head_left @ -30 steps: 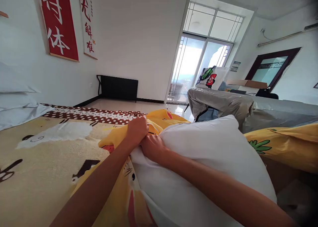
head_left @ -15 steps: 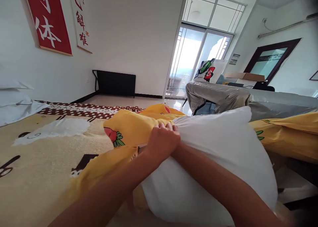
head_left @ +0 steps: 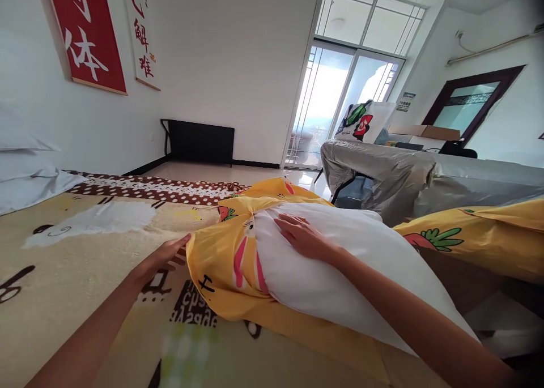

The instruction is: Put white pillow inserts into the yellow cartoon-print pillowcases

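Observation:
A plump white pillow [head_left: 340,246] lies partly inside a yellow pillowcase [head_left: 221,258] printed with carrots and a pink-eared rabbit. My left hand [head_left: 168,255] is at the pillowcase's left edge, thumb on top and fingers beneath, pinching the cloth. On the pillow's upper surface my right hand [head_left: 304,238] rests flat with fingers extended, close to the pillowcase's mouth. The right part of the pillow is still bare, and what sits inside the case is covered by cloth.
Beneath everything spreads a cream patterned blanket [head_left: 106,263] with a brown dotted border. Another yellow carrot-print pillow or cover [head_left: 488,241] is at right. Behind stand a plastic-wrapped piece of furniture [head_left: 480,175], a printed bag [head_left: 361,122] and a black folded panel [head_left: 199,144]. White bedding [head_left: 34,178] lies far left.
My hands were together, bunching the cloth and pillow; now they are apart. The left moved to the pillowcase's left edge, the right flattened onto the pillow. The pillow and case now lie flatter.

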`<state>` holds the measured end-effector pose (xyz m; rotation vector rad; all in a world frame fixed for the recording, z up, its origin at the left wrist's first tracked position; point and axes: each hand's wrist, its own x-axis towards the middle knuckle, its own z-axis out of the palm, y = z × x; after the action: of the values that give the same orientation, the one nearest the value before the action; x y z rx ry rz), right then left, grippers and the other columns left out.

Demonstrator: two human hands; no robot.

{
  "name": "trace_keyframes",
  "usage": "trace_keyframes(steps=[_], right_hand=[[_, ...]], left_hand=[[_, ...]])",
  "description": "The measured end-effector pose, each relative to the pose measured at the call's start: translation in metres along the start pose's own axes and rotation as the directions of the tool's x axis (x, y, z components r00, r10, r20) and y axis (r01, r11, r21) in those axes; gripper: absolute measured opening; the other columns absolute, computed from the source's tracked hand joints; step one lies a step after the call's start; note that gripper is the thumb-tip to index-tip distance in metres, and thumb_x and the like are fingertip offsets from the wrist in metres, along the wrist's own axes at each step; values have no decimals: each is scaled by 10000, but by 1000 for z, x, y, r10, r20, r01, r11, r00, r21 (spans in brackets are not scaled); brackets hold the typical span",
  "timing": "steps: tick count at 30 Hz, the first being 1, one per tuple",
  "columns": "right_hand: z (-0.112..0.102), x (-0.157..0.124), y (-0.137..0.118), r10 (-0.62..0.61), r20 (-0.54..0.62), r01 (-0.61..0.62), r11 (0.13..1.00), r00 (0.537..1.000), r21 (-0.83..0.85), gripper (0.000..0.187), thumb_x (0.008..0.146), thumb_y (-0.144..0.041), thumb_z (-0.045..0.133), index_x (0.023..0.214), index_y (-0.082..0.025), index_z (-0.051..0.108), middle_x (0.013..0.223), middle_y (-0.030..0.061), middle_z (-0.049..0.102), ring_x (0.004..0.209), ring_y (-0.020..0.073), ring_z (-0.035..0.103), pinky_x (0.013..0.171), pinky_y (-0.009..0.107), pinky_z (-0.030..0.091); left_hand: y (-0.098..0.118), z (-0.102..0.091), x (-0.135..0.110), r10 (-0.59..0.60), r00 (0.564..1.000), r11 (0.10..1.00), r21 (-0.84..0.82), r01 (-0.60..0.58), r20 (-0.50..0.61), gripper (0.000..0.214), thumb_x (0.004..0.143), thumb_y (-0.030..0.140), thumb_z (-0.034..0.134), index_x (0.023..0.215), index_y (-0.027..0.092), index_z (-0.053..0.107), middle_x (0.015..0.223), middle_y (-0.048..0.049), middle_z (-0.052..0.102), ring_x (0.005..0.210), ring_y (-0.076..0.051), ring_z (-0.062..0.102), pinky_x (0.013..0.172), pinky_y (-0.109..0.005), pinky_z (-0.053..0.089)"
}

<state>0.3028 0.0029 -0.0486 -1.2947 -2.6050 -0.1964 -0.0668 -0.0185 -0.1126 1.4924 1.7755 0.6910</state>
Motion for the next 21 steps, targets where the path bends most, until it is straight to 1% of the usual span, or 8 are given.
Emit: trace_keyframes(steps=[2, 4, 7, 9, 12, 14, 18, 21], right_hand=[[0, -15, -28, -28, -57, 30, 999, 998, 44, 361, 933, -264, 359, 1231, -193, 551, 1301, 102, 534, 1194, 230, 476, 1002, 411, 355], [-2, -29, -59, -12, -87, 21, 995, 996, 98, 309, 915, -260, 400, 1145, -187, 593, 1179, 102, 598, 1094, 220, 532, 941, 377, 392], [4, -45, -97, 80, 25, -83, 981, 996, 178, 247, 919, -289, 400, 990, -192, 615, 928, 73, 650, 853, 187, 599, 743, 294, 436], [19, -50, -111, 159, 111, -178, 967, 981, 185, 231, 917, -324, 410, 915, -186, 596, 839, 62, 651, 753, 186, 602, 665, 282, 419], [47, -38, -112, 270, 98, -285, 936, 958, 207, 203, 875, -316, 474, 944, -155, 575, 941, 102, 657, 855, 230, 604, 736, 317, 421], [59, -20, -103, 328, 45, -324, 887, 943, 330, 230, 833, -277, 512, 1015, -145, 561, 1048, 124, 642, 950, 247, 588, 811, 343, 422], [58, 17, -79, 460, -100, -221, 593, 882, 774, 332, 793, -310, 547, 1092, -172, 512, 1070, 99, 642, 963, 217, 593, 845, 342, 444], [58, 27, -72, 499, -38, -112, 267, 866, 957, 384, 755, -373, 605, 1076, -183, 515, 850, 36, 643, 818, 177, 596, 737, 288, 451]], left_hand=[[-11, 4, 3, -59, 979, 966, -237, 105, 195, 704, 749, 759, 345, 949, 153, 643, 1005, -142, 688, 875, -268, 656, 739, -333, 506], [-11, 12, 6, -67, 959, 892, -415, 181, 275, 684, 691, 776, 441, 896, 156, 646, 924, -119, 700, 828, -257, 657, 722, -326, 512], [0, 29, 13, -73, 966, 805, -557, 205, 250, 632, 615, 718, 604, 899, 155, 650, 804, -104, 703, 707, -268, 653, 628, -361, 526], [9, 41, 17, -60, 977, 731, -658, 182, 204, 567, 539, 550, 768, 924, 152, 650, 802, -109, 707, 682, -277, 654, 581, -361, 524], [27, 56, 23, -6, 998, 606, -794, 58, 68, 524, 464, 266, 844, 931, 145, 639, 843, -109, 708, 725, -256, 660, 615, -326, 532], [45, 59, 28, 10, 999, 521, -852, -47, -50, 464, 497, 226, 810, 914, 139, 624, 862, -101, 702, 750, -236, 658, 643, -308, 534], [82, 46, 43, 14, 958, 342, -899, -272, -285, 345, 584, 225, 730, 897, 160, 600, 882, -58, 687, 757, -198, 650, 665, -286, 530], [78, 35, 59, -26, 934, 262, -904, -337, -356, 339, 600, 179, 705, 925, 182, 608, 862, -18, 678, 731, -169, 639, 666, -268, 517]])
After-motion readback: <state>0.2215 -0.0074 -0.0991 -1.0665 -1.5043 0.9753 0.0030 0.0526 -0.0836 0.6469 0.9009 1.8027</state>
